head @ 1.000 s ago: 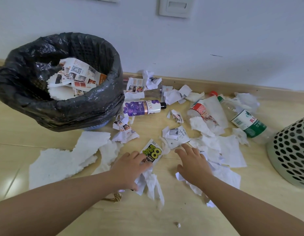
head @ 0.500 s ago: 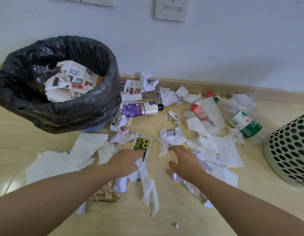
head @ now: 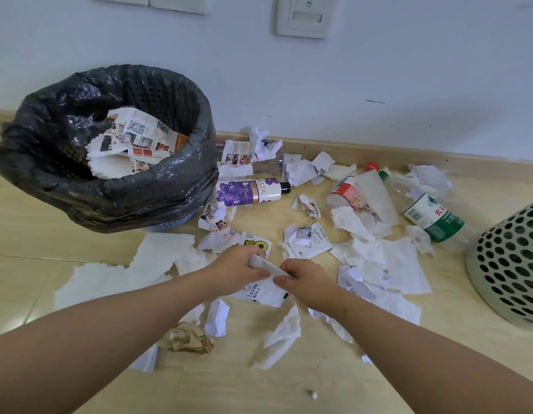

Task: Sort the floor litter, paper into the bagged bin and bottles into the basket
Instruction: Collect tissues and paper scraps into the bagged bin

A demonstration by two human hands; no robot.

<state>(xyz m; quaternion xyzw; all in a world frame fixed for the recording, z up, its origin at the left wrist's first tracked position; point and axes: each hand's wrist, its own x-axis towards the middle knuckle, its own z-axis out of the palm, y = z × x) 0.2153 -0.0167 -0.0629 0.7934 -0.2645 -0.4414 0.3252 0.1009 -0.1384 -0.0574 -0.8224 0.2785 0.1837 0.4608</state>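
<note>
Head camera, the only view: a person's two bare arms reach over a littered floor (head: 259,386) at the foot of a white wall. The left hand (head: 238,270) and the right hand (head: 308,282) meet in the middle of the mess. The fingers of both are curled round one bundle of white scraps (head: 266,267), held low over the floor with a printed slip trailing beneath it. To the left stands the bagged bin (head: 124,201), its black liner folded over the rim, with tissue and printed leaflet pieces lying inside. At the far right edge only the perforated wall of the basket (head: 510,264) shows, and whether anything lies in it cannot be told.

By the look of it the job is well short of half done. Some paper is binned, yet far more lies about: a large tissue sheet (head: 115,276) near the left forearm, a brown crumpled wad (head: 190,339) below the hands, and white pieces spread toward the basket. No bottle appears sorted. The purple shampoo bottle (head: 247,191) lies just beside the bin. A red-labelled bottle (head: 348,194) and a green-labelled bottle (head: 432,218) lie partly under paper nearer the basket, and all three are on their sides. The bundle in hand seems bound for the bin.
</note>
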